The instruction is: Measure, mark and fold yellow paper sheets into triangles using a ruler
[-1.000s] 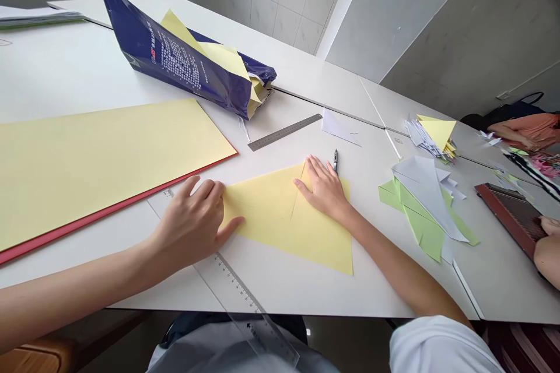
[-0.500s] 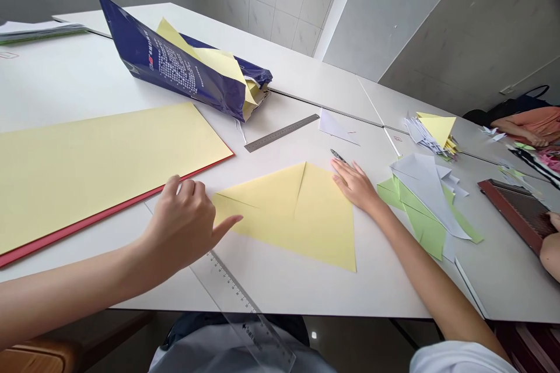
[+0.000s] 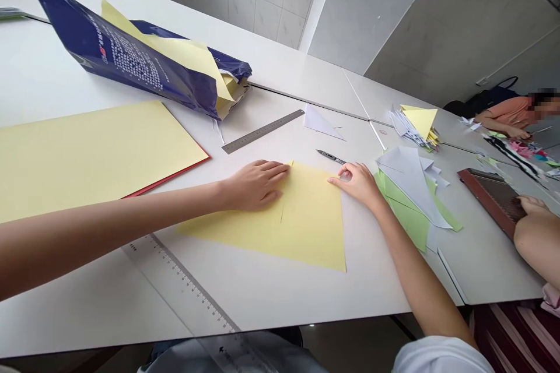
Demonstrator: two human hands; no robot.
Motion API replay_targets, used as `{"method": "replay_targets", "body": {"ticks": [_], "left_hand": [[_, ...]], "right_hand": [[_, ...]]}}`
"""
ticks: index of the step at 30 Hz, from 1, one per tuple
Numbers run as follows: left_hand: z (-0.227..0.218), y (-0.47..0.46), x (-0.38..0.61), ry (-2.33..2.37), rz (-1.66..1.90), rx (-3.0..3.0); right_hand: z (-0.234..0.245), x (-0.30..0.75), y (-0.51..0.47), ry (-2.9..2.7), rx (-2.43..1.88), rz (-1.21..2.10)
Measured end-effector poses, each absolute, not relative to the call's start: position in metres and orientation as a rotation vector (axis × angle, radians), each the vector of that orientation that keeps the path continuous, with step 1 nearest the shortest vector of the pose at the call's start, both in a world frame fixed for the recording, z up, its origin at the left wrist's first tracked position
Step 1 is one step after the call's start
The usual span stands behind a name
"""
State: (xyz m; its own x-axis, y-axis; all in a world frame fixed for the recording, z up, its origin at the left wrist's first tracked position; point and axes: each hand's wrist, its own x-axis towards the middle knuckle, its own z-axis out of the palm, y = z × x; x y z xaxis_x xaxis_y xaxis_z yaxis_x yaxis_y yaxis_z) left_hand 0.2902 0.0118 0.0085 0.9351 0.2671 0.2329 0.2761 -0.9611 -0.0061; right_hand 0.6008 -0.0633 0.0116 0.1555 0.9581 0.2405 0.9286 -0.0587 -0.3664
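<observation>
A sheet of yellow paper (image 3: pixel 306 227) lies on the white table in front of me, with crease lines in it. My left hand (image 3: pixel 258 185) rests flat across its upper left part, fingers stretched together toward a crease at the top edge. At the upper right corner of the sheet, my right hand (image 3: pixel 353 182) has its fingers curled and its thumb over the paper, pinching at the edge. A pen (image 3: pixel 331 157) lies just beyond my right hand. Beneath my left forearm sits a clear plastic ruler (image 3: pixel 192 285), reaching over the table's front edge.
A yellow pad with a red edge (image 3: pixel 109 145) lies left. Behind are a dark blue bag (image 3: pixel 144 64) of yellow paper, a metal ruler (image 3: pixel 262 131) and a white paper triangle (image 3: pixel 321 122). Green paper pieces (image 3: pixel 409 215) lie right, near a brown box (image 3: pixel 490 198) and another person's hand (image 3: pixel 531 205).
My left hand has moved right and flattened onto the yellow paper. My right hand has curled its fingers at the sheet's corner. The view has shifted to the right.
</observation>
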Motion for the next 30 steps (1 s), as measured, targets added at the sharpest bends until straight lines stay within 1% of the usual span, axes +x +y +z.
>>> {"method": "replay_targets", "body": {"ticks": [5, 9, 11, 15, 19, 23, 30], "left_hand": [[0.018, -0.002, 0.281, -0.500, -0.389, -3.012], [0.017, -0.008, 0.282, -0.575, -0.427, -2.987], [0.016, -0.010, 0.281, -0.610, -0.460, -2.981], [0.012, -0.012, 0.278, -0.672, -0.498, -2.987], [0.009, -0.010, 0.278, -0.703, -0.482, -3.030], [0.009, -0.009, 0.280, -0.709, -0.476, -3.059], [0.008, -0.008, 0.282, -0.727, -0.477, -3.074]], "right_hand": [[0.018, 0.581, -0.068, -1.786, -1.850, 0.327], [0.020, 0.552, -0.076, -1.824, -1.730, 0.348], [0.018, 0.539, -0.081, -1.943, -1.639, 0.254], [0.012, 0.526, -0.090, -2.320, -1.365, -0.114], [0.009, 0.523, -0.095, -2.468, -1.232, -0.332], [0.009, 0.521, -0.099, -2.517, -1.172, -0.412], [0.004, 0.516, -0.104, -2.537, -1.167, -0.394]]}}
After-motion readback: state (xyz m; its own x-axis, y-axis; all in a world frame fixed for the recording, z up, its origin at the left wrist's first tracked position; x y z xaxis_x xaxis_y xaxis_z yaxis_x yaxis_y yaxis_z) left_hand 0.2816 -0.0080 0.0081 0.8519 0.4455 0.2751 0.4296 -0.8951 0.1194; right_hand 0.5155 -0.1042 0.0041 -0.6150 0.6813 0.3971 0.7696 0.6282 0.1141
